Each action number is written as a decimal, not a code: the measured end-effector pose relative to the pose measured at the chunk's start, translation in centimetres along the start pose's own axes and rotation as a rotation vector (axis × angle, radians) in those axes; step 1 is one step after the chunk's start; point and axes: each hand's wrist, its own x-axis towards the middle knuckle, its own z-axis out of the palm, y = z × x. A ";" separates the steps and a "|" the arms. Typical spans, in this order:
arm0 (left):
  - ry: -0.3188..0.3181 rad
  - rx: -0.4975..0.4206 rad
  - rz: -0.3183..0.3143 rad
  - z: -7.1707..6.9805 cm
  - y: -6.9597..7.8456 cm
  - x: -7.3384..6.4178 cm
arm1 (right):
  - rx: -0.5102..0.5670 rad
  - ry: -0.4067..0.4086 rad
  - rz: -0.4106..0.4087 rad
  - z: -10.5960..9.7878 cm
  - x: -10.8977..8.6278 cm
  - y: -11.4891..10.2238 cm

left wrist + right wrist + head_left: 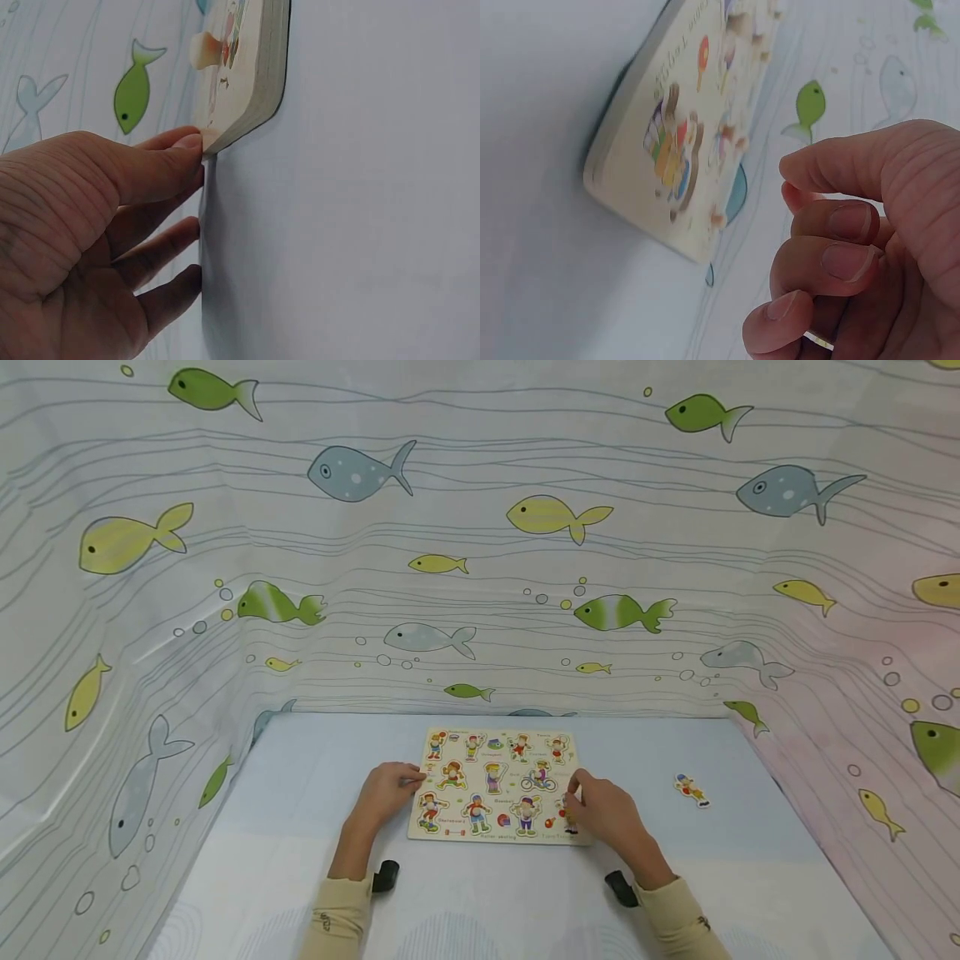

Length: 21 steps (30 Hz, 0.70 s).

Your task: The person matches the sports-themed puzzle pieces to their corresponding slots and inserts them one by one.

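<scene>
A wooden peg puzzle board (459,832) with sports figures lies flat on the table. At its left edge my left hand (390,791) pinches the board between thumb and index finger; in the left wrist view the thumb (169,166) meets the corner and the other fingers spread below it. Over the board's right edge hovers my right hand (606,810), its fingers loosely curled, partly covering the lower right figure. No piece shows between its thumb (832,161) and fingers. In the right wrist view that corner figure (673,157) has brown cut edges around it and no visible knob.
A loose puzzle piece (690,790), a figure in a blue cap, lies on the table (300,752) right of the board. Black wrist cameras (386,877) sit by both sleeves. Fish-patterned cloth walls (480,602) enclose the table's back and sides.
</scene>
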 end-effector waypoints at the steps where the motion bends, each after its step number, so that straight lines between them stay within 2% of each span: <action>1: 0.000 0.001 0.001 0.0 0.0 0.0 | -0.001 0.005 0.006 -0.2 0.0 0.2; 10: 0.003 -0.021 0.007 -0.3 0.5 -0.2 | -0.031 0.044 0.060 -2.2 0.0 2.8; 16: 0.010 -0.016 0.016 -0.2 0.3 -0.2 | -0.023 0.050 0.129 -3.3 -0.1 4.8; 21: 0.019 -0.015 0.023 -0.1 0.1 -0.2 | -0.007 0.059 0.150 -3.9 -0.4 6.1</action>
